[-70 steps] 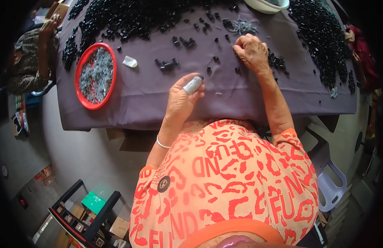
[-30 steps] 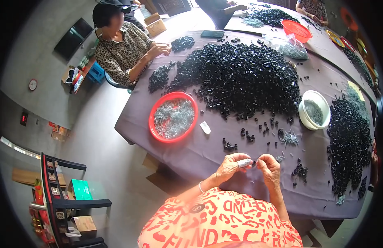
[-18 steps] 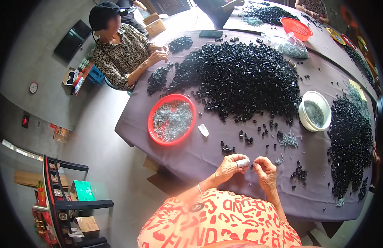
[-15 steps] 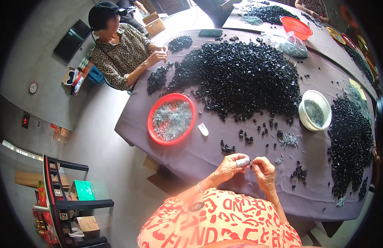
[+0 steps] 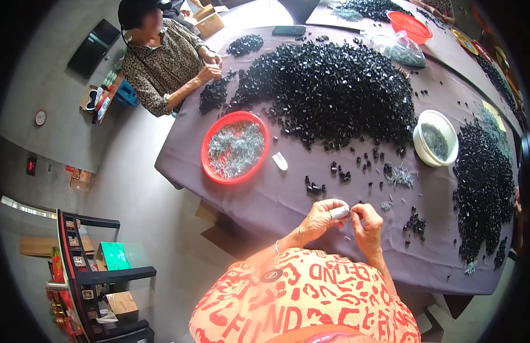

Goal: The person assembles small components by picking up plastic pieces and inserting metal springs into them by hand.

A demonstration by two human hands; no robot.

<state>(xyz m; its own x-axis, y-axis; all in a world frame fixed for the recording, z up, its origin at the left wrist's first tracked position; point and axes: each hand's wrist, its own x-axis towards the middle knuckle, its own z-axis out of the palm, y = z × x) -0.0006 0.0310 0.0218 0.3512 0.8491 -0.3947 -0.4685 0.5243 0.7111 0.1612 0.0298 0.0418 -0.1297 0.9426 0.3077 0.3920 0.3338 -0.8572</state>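
1 grey wrap (image 5: 339, 212) points lengthwise rightward; left fingers (image 5: 333, 203), right fingers (image 5: 361, 212) pinched, contents unclear.

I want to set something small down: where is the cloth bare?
Bare cloth lies between the red basin, the white piece and the left hand. A narrower patch separates the small black cluster from the black heap at the right. It is crowded at the large middle heap, and small pieces lie scattered ahead of the right hand.
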